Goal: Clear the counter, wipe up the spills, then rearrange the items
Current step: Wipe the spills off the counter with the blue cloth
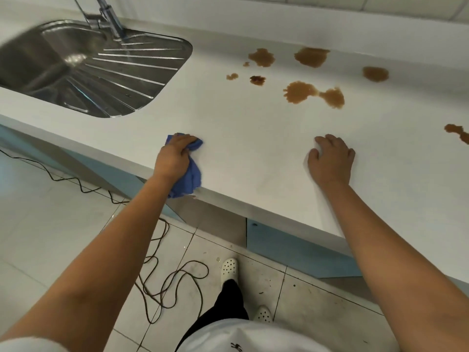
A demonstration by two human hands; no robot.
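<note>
Stainless steel sink (38, 62) with a ribbed draining board is set into the far left of the white table (253, 138), and a chrome tap (109, 16) rises at its far edge. On the tiled floor (45, 224) below, a dark cable (175, 278) is looped near a white perforated clog (229, 270). At the near edge of the table, a crumpled blue cloth (189, 179) is gripped by the left hand (175, 156), whose fingers are curled round it; part of the cloth hangs over the edge. Brown liquid spills (299, 91) are spread across the far right part of the table as several separate puddles, well apart from the cloth. The right hand (330, 158) is laid palm down on the table, nearer than the spills, with its fingers relaxed and holding nothing. One more brown spill (456, 130) is seen at the right border.
</note>
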